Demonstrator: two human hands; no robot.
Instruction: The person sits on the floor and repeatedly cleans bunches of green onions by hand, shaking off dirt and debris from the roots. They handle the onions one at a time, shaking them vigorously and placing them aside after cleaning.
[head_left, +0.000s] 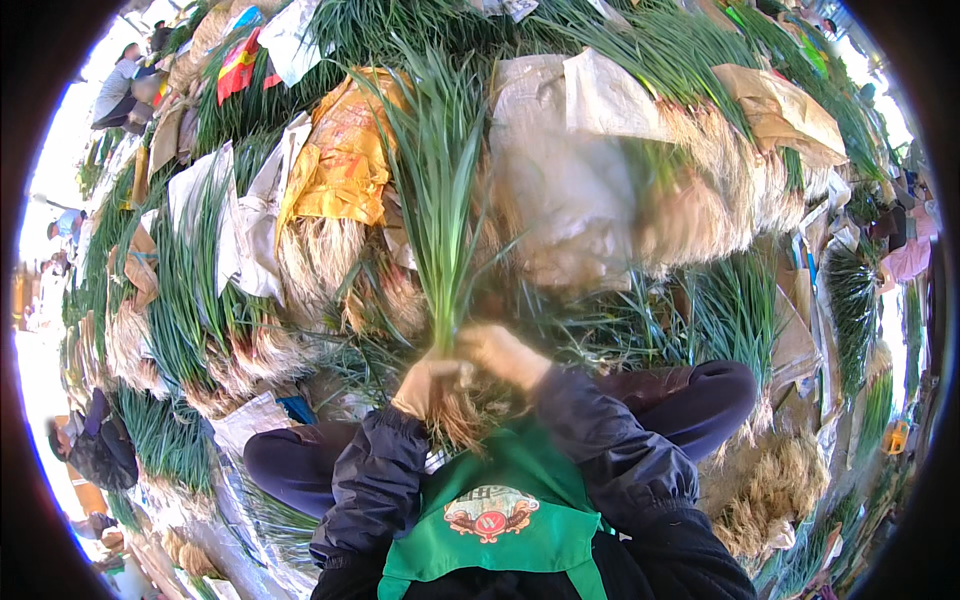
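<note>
My left hand (429, 384) grips a bunch of long-leaved green plants (444, 217) near its base. The leaves point away from me, and the tangled brown roots (454, 420) hang towards my lap. Against the right side of the stems, my right hand (504, 354) is closed at the base of the bunch, blurred by motion. Its fingertips are partly hidden among the stems. Both hands are just above my crossed legs, in front of a green apron (499, 544) with a printed emblem.
Ahead lie rooted bundles under a yellow woven sack (349, 142) and a whitish sack (555, 187). More leafy bundles (191, 277) are stacked at left. Loose leaves (720, 307) lie beyond my right knee, and a pile of dry roots (776, 487) is beside me. Other people (94, 442) sit farther off.
</note>
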